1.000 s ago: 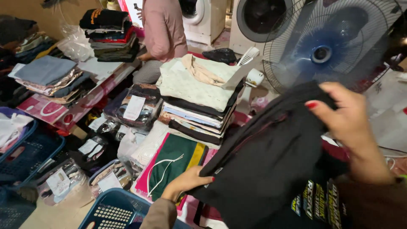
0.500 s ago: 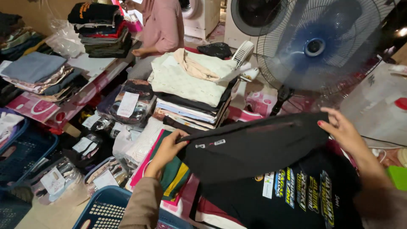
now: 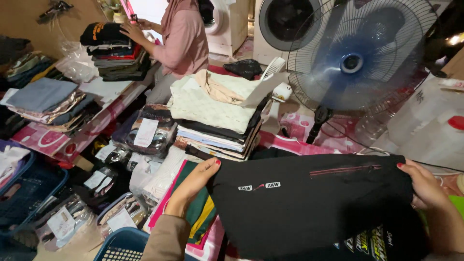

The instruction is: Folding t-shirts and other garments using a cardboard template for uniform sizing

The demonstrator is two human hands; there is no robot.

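Both hands, the left hand [image 3: 191, 186] and right hand [image 3: 423, 183], are pinching the black shirt [image 3: 309, 203] taut at lower centre, and keeping its top edge level should fold cleanly.

I count one black garment [image 3: 309, 208] stretched between my two hands, left hand [image 3: 191, 186] and right hand [image 3: 425, 186]. There is one fan [image 3: 360, 58] far right, two washing machines [image 3: 282, 24] behind, two blue baskets [image 3: 121, 241] near left, and one other person [image 3: 181, 41].
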